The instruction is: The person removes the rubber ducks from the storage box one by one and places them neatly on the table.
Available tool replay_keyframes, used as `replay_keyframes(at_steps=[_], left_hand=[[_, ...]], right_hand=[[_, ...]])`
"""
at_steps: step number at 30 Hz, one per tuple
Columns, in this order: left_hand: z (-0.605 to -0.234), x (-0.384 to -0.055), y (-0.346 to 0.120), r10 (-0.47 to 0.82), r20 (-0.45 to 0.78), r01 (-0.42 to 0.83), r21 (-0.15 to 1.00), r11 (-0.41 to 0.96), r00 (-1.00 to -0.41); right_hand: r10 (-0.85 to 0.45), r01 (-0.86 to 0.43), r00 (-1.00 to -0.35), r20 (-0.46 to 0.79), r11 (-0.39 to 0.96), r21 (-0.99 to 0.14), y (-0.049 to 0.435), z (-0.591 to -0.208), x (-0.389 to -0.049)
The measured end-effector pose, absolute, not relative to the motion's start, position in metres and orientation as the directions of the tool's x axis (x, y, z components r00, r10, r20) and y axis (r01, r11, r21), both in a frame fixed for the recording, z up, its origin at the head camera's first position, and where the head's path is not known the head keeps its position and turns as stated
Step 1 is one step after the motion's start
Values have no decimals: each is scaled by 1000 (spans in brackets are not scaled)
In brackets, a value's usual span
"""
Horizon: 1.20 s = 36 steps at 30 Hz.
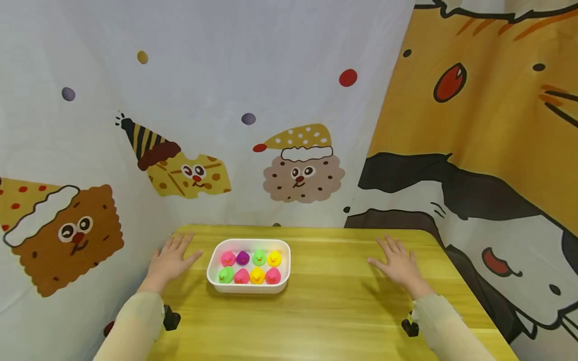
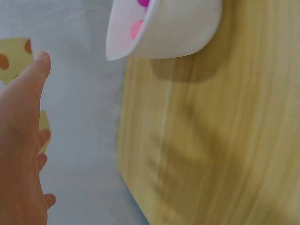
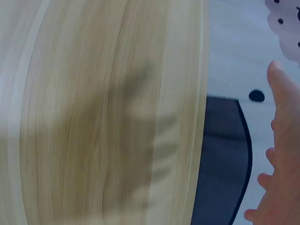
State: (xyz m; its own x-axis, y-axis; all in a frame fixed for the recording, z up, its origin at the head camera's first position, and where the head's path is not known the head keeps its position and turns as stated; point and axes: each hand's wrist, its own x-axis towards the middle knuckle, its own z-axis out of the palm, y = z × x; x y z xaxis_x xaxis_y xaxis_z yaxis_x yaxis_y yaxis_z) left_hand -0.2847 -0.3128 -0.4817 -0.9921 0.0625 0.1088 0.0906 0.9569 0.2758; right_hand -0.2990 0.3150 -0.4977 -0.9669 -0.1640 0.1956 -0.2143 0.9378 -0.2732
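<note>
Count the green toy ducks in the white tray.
2: one green duck, third from left in the back row, and another green duck, leftmost in the front row. None seems hidden.

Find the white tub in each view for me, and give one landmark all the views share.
Head: the white tub is low and left of centre, on the picture's right of the left hand.
Left wrist: at the top, near the middle, cut off by the upper edge.
Right wrist: not in the picture.
Shared landmark: the wood-grain tabletop.

room between tray (image 1: 247, 289) and right grip (image 1: 399, 265); tray obstructs left grip (image 1: 166, 264)
</note>
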Motion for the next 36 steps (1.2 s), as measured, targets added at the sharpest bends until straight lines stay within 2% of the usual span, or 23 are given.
replay_keyframes(at_steps=[12,20,25,36], left_hand=[[-496,-284,-289,112,53,124,460,879,-992],[-505,-276,-278,125,-11,94,595,798,-992],[-507,-274,-268,124,-42,73,611,789,-991],[-514,-276,-258,116,-96,28,638,769,-989]], right_hand=[[-298,-361,-930,213,848,-389,263,-489,-309],[-332,-321,-940,80,776,-543,213,-475,-326],[-400,-339,-916,41,715,-612,183,-472,-337],[-505,-385,-863,-15,675,-630,134,-466,-346]])
